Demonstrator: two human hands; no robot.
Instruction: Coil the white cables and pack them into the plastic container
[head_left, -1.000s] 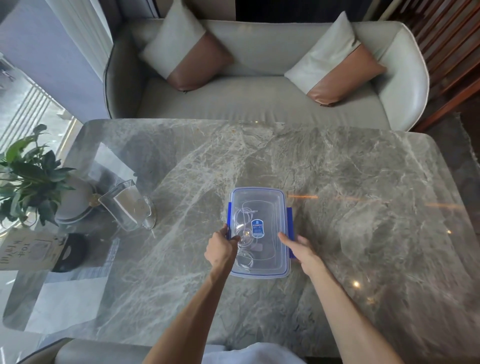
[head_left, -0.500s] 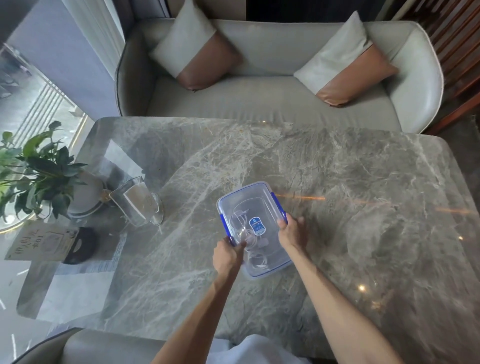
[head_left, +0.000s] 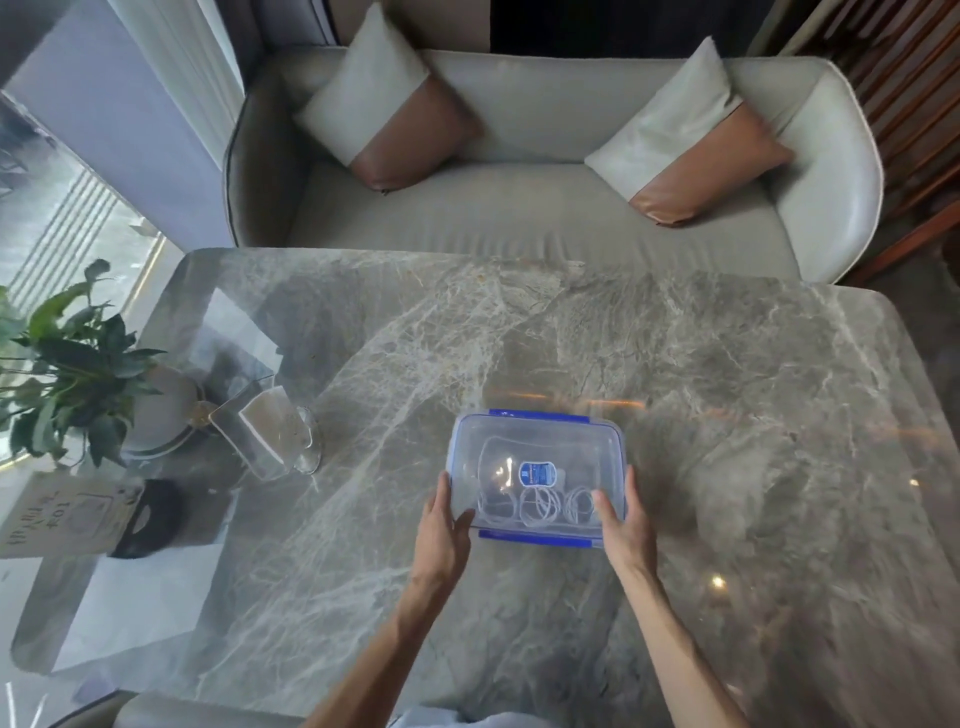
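- Head view: the left grip (head_left: 441, 522) and right grip (head_left: 621, 519) flank the near corners of the plastic container (head_left: 540, 434). Both are wide, with straight fingers laid along its short ends and thumbs resting on the lid.
- The container is a clear, rounded rectangle of thin, glossy plastic. It lies flat on the bench (head_left: 701, 364) with the lid on. The blue latches (head_left: 540, 541) run along its long edges, and I cannot tell whether they are snapped down.
- The white cables (head_left: 540, 504) lie inside in springy coils, bunched toward the near wall.
- Risks: slick plastic on polished grey marble could skate away under uneven palm pressure. An unclipped latch would let the lid lift, and an uncoiling loop could get pinched under the rim.
- Farther off stand a clear glass holder (head_left: 275, 436), a leafy plant (head_left: 67, 358) and a smooth grey sofa (head_left: 519, 223).
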